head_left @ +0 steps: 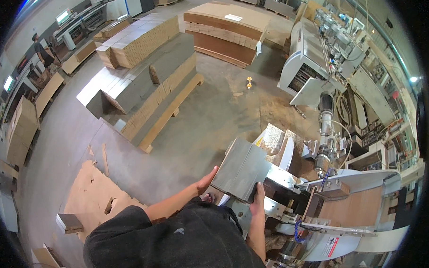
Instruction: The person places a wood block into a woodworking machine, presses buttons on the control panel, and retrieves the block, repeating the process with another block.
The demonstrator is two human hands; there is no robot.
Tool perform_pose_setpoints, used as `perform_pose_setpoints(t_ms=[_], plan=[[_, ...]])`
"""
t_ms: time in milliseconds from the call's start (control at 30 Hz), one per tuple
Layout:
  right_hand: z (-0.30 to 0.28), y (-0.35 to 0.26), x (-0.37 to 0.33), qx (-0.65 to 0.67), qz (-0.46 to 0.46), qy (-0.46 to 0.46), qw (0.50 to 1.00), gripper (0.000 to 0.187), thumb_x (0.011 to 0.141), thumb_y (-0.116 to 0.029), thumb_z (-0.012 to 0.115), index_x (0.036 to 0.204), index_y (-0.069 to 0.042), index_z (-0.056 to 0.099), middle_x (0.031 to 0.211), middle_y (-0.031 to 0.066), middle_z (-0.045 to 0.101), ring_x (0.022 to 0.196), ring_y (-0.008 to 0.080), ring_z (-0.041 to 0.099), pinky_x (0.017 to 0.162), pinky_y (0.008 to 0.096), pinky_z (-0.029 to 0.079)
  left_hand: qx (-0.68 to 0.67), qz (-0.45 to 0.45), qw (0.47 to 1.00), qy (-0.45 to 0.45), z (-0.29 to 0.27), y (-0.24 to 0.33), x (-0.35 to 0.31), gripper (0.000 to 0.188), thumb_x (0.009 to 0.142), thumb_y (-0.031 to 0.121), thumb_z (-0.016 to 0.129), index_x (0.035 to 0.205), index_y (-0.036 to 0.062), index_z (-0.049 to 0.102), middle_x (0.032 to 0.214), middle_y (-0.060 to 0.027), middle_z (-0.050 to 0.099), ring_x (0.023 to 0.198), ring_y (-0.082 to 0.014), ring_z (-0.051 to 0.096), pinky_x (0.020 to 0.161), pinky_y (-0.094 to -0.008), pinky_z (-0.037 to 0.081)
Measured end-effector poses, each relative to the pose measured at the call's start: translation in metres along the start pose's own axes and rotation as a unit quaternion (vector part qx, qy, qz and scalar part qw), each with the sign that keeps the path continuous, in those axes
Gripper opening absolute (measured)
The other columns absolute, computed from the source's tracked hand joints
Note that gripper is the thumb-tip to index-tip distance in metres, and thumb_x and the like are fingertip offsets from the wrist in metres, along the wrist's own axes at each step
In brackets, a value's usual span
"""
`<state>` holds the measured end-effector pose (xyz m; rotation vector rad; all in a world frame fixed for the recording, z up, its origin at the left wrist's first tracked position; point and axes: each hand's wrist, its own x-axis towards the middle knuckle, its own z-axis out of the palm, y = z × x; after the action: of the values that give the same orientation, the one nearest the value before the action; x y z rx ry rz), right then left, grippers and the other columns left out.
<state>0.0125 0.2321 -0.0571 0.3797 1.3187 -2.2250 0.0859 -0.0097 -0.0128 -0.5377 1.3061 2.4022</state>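
A small stack of grey rectangular panels (241,168) is held between my two hands, at the edge of a machine on my right. My left hand (206,180) presses against the stack's left edge, fingers stretched along it. At the near right corner, my right hand (258,198) grips it with the thumb on top; its other fingers are hidden beneath. The panels lie flat against one another, with slightly uneven edges. Just beyond the stack is a white machine part (287,150) covered in wood dust.
A motor spindle (326,106) and a wooden-topped machine bed (351,207) stand to the right. Ahead left, piled grey panels (160,65) rest on a pallet. Brown boards (224,20) are stacked farther back. A cardboard sheet (96,195) lies on the floor at left. Another person (42,51) stands far left.
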Motion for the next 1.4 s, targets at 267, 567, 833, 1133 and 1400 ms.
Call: perform_pose_setpoints(t_ms=[267,567,833,1133,1400], plan=[[0.004,0.005,-0.019,-0.043,-0.059,0.012,0.997,0.058,0.085,-0.043,0.055,0.130,-0.010,0.040,0.128,0.0034,0.045,0.116,0.0202,0.043,0.097,0.0346,0.034,-0.039,0.013,0.999,-0.017,0.015,0.000,-0.012,0.078,0.088,0.064,0.016,0.139,0.0070,0.025,0.138,-0.0070,0.035,0.130,-0.0200,0.029,0.107,-0.0338,0.019],[0.015,-0.012,-0.021,-0.062,0.026,-0.010,0.998,0.069,0.084,-0.048,0.054,0.138,-0.013,0.030,0.137,0.0023,0.035,0.124,0.0198,0.035,0.100,0.0351,0.030,-0.060,-0.030,0.996,0.051,0.007,-0.002,-0.009,0.087,0.075,0.077,0.033,0.138,0.0165,0.031,0.138,-0.0038,0.036,0.125,-0.0197,0.032,0.099,-0.0359,0.030],[0.004,-0.019,-0.022,-0.061,0.066,0.006,0.996,0.064,0.084,-0.050,0.053,0.132,-0.009,0.039,0.130,0.0037,0.044,0.117,0.0199,0.043,0.098,0.0344,0.033,-0.190,-0.101,0.949,0.232,0.008,-0.053,0.004,0.080,0.081,0.072,0.029,0.136,0.0155,0.034,0.134,-0.0012,0.040,0.117,-0.0176,0.039,0.093,-0.0297,0.031],[-0.044,-0.066,-0.006,-0.408,-0.170,0.206,0.873,0.057,0.085,-0.041,0.055,0.124,-0.001,0.047,0.127,0.0178,0.046,0.117,0.0316,0.042,0.098,0.0384,0.033,-0.522,-0.035,0.842,0.130,0.040,-0.028,-0.004,0.095,0.066,0.080,0.044,0.130,0.0100,0.041,0.133,-0.0121,0.041,0.121,-0.0295,0.039,0.105,-0.0447,0.024],[-0.082,-0.141,0.006,-0.740,0.068,0.377,0.553,0.048,0.076,-0.026,0.063,0.114,0.001,0.049,0.116,0.0212,0.052,0.110,0.0376,0.048,0.088,0.0453,0.044,-0.401,-0.054,0.907,0.118,0.044,0.004,-0.015,0.104,0.065,0.084,0.035,0.136,0.0085,0.030,0.138,-0.0126,0.032,0.123,-0.0302,0.033,0.102,-0.0458,0.026]])
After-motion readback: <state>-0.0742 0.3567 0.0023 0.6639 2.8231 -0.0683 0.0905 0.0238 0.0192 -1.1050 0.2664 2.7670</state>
